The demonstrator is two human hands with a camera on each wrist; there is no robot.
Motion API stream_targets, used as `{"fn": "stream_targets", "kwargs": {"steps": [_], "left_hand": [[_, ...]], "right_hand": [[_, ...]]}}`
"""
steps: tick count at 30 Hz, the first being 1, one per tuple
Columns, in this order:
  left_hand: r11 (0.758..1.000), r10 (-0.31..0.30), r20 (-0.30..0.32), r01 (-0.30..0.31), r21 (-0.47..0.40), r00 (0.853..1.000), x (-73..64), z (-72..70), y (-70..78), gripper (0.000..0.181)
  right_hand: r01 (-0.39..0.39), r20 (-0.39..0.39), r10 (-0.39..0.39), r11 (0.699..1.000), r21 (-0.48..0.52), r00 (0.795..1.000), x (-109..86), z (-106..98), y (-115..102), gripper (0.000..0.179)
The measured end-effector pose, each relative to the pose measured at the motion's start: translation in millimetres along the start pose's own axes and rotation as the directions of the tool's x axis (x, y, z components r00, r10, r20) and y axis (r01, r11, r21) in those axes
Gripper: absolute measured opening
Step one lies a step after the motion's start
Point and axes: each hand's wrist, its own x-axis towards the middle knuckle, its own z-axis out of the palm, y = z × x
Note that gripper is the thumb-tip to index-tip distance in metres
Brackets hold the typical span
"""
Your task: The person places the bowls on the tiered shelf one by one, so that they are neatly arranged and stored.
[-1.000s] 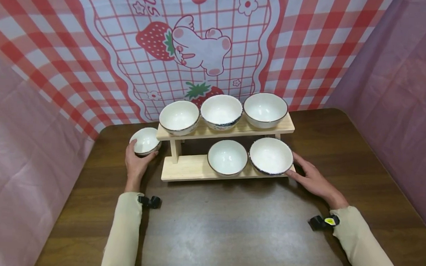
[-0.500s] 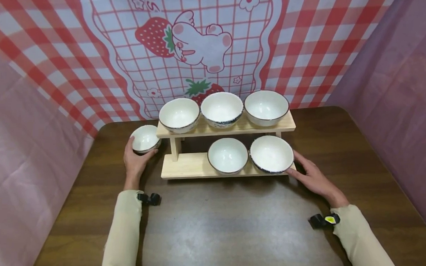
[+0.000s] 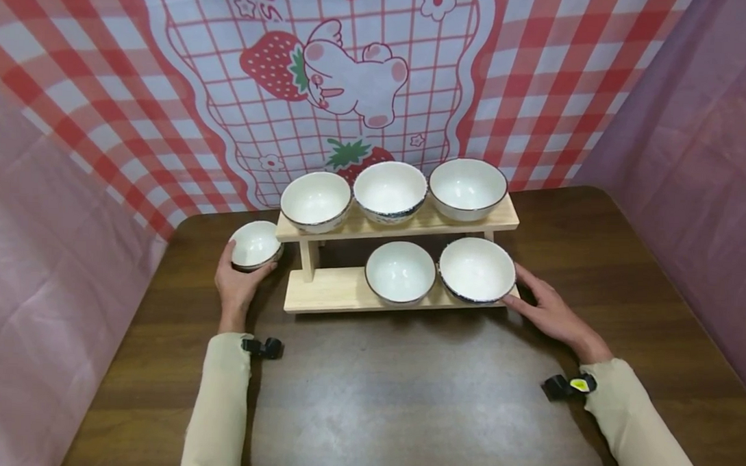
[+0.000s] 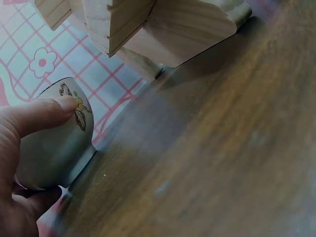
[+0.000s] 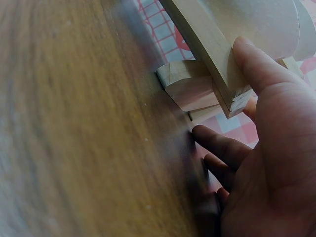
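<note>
A small white bowl [image 3: 256,244] with a dark rim stands at the table's left. My left hand [image 3: 238,278] holds it, thumb on the near side and fingers around the left; the left wrist view shows a flower print [image 4: 79,106] beside the thumb. A white bowl with a blue-patterned edge [image 3: 477,269] sits at the right end of the lower tier of a two-tier wooden stand [image 3: 328,291]. My right hand [image 3: 549,313] holds that bowl's right side. In the right wrist view its thumb [image 5: 259,61] lies against the bowl, above the plank's end; other fingers hang below.
Beside the held bowl on the lower tier sits another bowl [image 3: 400,272]. The upper tier carries a left bowl [image 3: 316,201], a middle bowl [image 3: 389,191] and a right bowl [image 3: 468,188]. A red-and-white checked cloth [image 3: 538,95] hangs behind the brown table [image 3: 367,397]; pink cloths flank it.
</note>
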Motion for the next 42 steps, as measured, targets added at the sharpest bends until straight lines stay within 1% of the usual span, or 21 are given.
{"fn": "stream_targets", "kwargs": {"steps": [3,8,10,12,17,19,26,29,33,36,42], "left_hand": [[1.0,-0.003,-0.012,0.003,-0.001,1.0,-0.5,-0.3,1.0,0.095],[1.0,-0.015,-0.015,0.014,-0.014,1.0,-2.4,-2.0,4.4,0.095],[1.0,-0.015,-0.014,0.014,-0.021,1.0,-3.5,-2.6,5.4,0.095],[1.0,-0.016,-0.012,0.015,-0.024,1.0,-4.2,-2.6,6.6,0.094],[1.0,-0.027,-0.018,0.027,-0.003,0.999,-6.7,-9.0,5.6,0.094],[1.0,-0.031,-0.02,0.031,-0.001,0.999,-7.8,-12.3,5.5,0.094],[1.0,-0.026,-0.024,0.026,0.001,0.999,-10.8,-23.6,7.1,0.093],[1.0,-0.019,-0.026,0.019,0.0,0.999,-12.6,-28.5,9.3,0.093],[1.0,-0.011,-0.019,0.011,0.006,1.0,-16.3,-34.6,12.8,0.092],[1.0,-0.017,-0.008,0.017,-0.005,1.0,-19.9,-38.9,16.5,0.092],[1.0,-0.019,0.011,0.019,-0.023,1.0,-27.8,-47.7,27.1,0.094]], "right_hand": [[0.006,-0.002,-0.006,1.0,0.0,1.0,-0.2,0,0,0.071],[0.087,-0.034,-0.087,0.996,-0.005,0.996,-1.4,2,3,0.069],[0.108,-0.046,-0.109,0.994,-0.014,0.993,-1.9,2,5,0.069],[0.093,-0.046,-0.094,0.995,-0.02,0.995,-2.6,1,5,0.069],[0.036,-0.025,-0.036,0.999,-0.023,0.999,-1.4,2,3,0.069],[0.03,-0.022,-0.03,0.999,-0.023,0.999,-1.0,2,3,0.069],[0.08,-0.031,-0.08,0.997,-0.001,0.996,-1.4,2,4,0.069],[0.084,-0.031,-0.084,0.996,0.006,0.996,-1.4,2,5,0.069],[0.071,-0.026,-0.071,0.997,-0.001,0.997,-1.0,2,4,0.069],[0.057,-0.022,-0.057,0.998,-0.011,0.998,-0.7,2,4,0.069],[0.03,-0.024,-0.031,0.999,-0.035,0.999,-2.0,1,2,0.07]]}}
